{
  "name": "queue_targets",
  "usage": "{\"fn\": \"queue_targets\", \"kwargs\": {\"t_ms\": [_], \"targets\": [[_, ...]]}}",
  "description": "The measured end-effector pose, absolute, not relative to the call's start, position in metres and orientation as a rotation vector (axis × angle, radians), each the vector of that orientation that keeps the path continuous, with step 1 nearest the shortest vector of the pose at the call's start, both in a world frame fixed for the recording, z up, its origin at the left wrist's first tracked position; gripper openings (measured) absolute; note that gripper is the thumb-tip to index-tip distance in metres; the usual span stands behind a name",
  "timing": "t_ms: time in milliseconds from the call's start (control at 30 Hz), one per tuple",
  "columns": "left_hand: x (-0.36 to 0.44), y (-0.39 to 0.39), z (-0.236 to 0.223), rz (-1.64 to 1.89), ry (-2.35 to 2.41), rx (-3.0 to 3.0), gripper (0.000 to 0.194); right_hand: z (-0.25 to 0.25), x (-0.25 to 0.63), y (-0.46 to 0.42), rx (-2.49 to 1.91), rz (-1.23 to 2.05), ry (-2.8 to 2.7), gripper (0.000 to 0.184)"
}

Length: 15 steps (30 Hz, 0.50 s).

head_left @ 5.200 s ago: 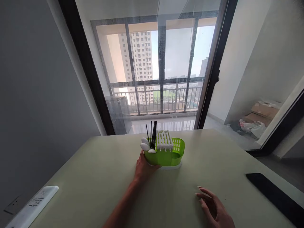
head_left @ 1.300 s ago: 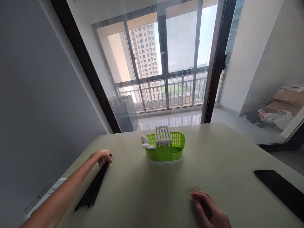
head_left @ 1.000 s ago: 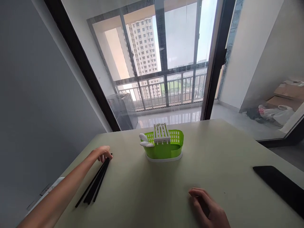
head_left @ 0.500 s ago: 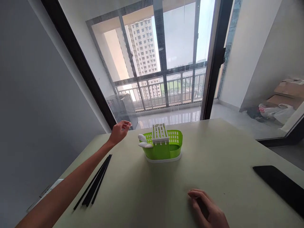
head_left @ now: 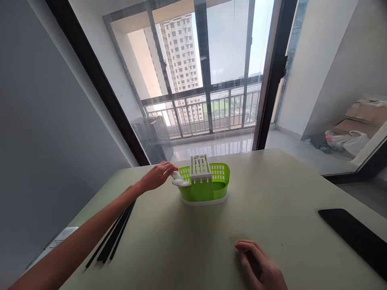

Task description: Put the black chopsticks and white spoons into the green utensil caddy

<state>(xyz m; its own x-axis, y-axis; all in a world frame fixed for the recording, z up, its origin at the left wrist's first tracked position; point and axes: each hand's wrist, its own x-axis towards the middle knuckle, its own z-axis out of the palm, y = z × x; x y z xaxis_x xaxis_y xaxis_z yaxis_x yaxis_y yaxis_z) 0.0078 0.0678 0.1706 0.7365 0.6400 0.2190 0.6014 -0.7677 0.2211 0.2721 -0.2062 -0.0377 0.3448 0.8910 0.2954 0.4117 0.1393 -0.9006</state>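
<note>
Pale-green table (head_left: 272,189) before glass (head_left: 229,44), left fingers (head_left: 165,170) at spoon (head_left: 176,176), grip unclear, right fingers (head_left: 250,245) loosely curled.

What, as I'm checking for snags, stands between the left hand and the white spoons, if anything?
Nothing visible does: the left hand is right at the white spoons, and the black sticks lie on the table, out of its way.

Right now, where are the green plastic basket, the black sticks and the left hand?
Green plastic basket (head_left: 198,193): head view, front wall.
Black sticks (head_left: 114,238): head view, mid-length.
Left hand (head_left: 153,177): head view, back.
</note>
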Motion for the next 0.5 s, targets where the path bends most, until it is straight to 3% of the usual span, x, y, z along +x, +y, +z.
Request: {"fn": "queue_targets", "kwargs": {"t_ms": [200,367,500], "targets": [[0.004,0.064,0.171,0.287,0.918,2.872,0.047,-0.034,0.270,-0.207,-1.466,0.506,-1.250,0.031],[0.006,0.061,0.165,0.184,0.794,3.020,0.075,-0.033,0.270,-0.207,-1.486,0.507,-1.241,0.031],[0.012,0.056,0.160,0.236,0.787,3.117,0.071,-0.034,0.272,-0.207,-1.474,0.530,-1.246,0.029]]}}
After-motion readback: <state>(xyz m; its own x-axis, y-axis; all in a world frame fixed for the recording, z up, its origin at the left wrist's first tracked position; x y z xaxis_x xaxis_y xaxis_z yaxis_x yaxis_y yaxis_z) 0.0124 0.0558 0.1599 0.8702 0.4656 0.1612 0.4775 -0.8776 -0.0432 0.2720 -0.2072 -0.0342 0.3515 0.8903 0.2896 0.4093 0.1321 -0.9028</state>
